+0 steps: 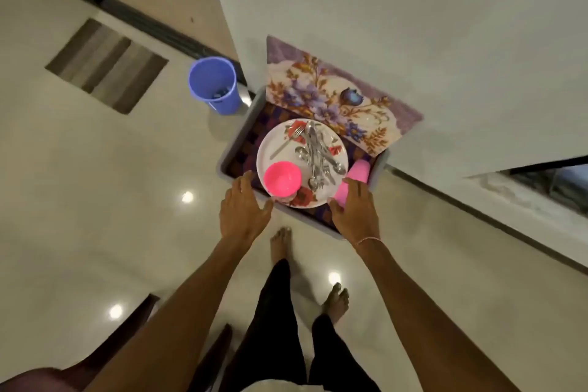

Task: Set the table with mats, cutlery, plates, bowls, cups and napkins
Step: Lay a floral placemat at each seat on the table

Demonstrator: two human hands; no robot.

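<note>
A grey bin (234, 145) stands on the floor against the wall. In it lies a white flowered plate (273, 149) carrying several pieces of steel cutlery (316, 153) and a pink bowl (282, 178). A pink cup (358, 170) lies on its side to the right of the plate. Flowered mats (331, 99) lean upright at the back of the bin. My left hand (243, 210) hovers at the bin's near left rim with fingers straight. My right hand (358, 210) reaches over the near right rim, fingers straight beside the pink cup. Neither hand holds anything.
A blue bucket (213, 83) stands on the floor left of the bin. A striped doormat (106, 65) lies farther left. The white wall (413, 25) rises behind the bin. Dark wooden chair parts (127, 337) sit at the lower left. My bare feet stand just before the bin.
</note>
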